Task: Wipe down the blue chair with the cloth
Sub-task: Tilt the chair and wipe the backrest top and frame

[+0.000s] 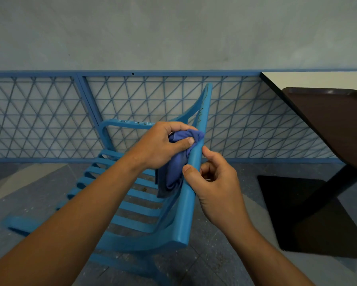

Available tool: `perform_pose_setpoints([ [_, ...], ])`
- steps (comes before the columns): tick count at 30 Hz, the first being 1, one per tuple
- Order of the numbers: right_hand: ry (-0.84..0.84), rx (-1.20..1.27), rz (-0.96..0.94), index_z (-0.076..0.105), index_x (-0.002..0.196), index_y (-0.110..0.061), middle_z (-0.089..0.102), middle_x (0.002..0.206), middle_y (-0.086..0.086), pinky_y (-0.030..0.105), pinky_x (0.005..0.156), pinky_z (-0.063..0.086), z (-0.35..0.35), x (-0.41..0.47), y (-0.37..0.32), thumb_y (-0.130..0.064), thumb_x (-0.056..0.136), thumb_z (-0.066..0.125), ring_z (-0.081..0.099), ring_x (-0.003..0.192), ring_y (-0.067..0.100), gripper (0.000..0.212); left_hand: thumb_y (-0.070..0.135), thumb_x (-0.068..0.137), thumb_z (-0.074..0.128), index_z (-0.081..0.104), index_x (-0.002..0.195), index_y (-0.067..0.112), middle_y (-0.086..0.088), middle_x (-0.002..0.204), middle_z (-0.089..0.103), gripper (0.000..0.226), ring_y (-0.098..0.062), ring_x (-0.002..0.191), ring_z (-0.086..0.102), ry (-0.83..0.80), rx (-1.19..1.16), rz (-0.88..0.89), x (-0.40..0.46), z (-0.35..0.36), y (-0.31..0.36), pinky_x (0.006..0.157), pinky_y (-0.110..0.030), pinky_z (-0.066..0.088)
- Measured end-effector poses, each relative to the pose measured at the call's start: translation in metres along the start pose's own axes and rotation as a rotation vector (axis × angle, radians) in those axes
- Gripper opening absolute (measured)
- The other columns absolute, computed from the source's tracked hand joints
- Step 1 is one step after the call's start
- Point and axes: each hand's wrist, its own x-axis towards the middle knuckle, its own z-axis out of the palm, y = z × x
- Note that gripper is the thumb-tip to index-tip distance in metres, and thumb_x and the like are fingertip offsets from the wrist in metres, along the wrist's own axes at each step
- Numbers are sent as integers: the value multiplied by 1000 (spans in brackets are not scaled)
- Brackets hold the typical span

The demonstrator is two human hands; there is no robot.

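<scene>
The soft, light cloth (176, 166) bunches easily in the left hand (163, 145), fingers clamped on it, while the right hand (212, 182) pinches the rigid blue chair (186, 203) rail, a firm steadying hold.

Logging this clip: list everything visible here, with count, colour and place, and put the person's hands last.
chair: one, blue, slatted, tipped over on the floor at centre.
cloth: one, purple-blue, bunched against the chair's upper rail.
railing: one, blue lattice, along the wall behind.
table: one, dark brown top, dark leg, at right.
floor: grey, speckled.
left hand: one, grips the cloth on the rail.
right hand: one, holds the rail below the cloth.
</scene>
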Motion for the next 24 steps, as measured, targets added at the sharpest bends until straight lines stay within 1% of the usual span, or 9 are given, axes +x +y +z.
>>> perform_pose_setpoints([
  [7,-39,-225,-39,57,135,-38,64,82,0,19,59,49,-14,12,-7,-61,68,73,60,67,10,73,8,95,68,74,114,17,7,107,77,21,-5,104,70,65,-9,-19,31,3,-11,90,-19,53],
  [9,-49,-264,-35,62,118,-48,64,84,0,27,60,53,-15,22,-10,-59,66,71,61,68,14,54,6,95,68,73,116,11,2,108,77,22,-6,104,70,88,2,-29,43,4,-14,91,-20,52],
  [10,-50,-274,-33,65,108,-48,63,82,1,34,60,54,-14,28,-11,-57,66,70,59,64,14,43,5,95,67,73,116,9,1,109,76,22,-6,103,70,99,14,-33,49,5,-16,91,-19,52],
  [12,-41,-270,-16,62,105,-40,62,76,2,40,58,53,-13,41,-11,-55,65,68,55,59,7,44,6,95,67,73,114,10,1,107,75,20,-4,99,70,113,34,-45,63,4,-16,88,-18,53],
  [15,-5,-276,8,66,120,-33,61,66,-10,26,58,47,-17,58,-9,-54,63,68,55,57,-1,61,5,96,65,72,106,15,7,99,74,15,7,89,67,114,50,-59,79,5,-13,80,-10,50],
  [16,4,-293,3,66,115,-31,61,66,-11,25,58,46,-19,63,-9,-54,63,68,55,56,-1,57,5,97,65,71,103,17,10,95,73,15,10,84,66,112,63,-64,83,6,-11,77,-8,49],
  [18,5,-321,-5,66,89,-25,63,69,-3,31,53,49,-22,71,-10,-52,64,68,56,55,5,37,7,97,65,71,100,22,15,91,72,16,11,80,66,108,82,-79,86,7,-7,72,-7,48],
  [19,-7,-333,-6,64,85,-19,64,72,1,33,54,49,-23,75,-10,-51,65,67,57,55,9,37,8,97,65,71,100,22,14,91,73,16,10,81,66,108,84,-84,85,8,-6,71,-7,48],
  [24,-54,-339,-9,66,87,-18,57,69,-2,28,50,43,-26,80,-10,-47,74,69,51,52,6,31,6,95,67,73,114,9,-1,107,76,19,-9,102,71,104,22,-74,53,9,-4,90,-21,55],
])
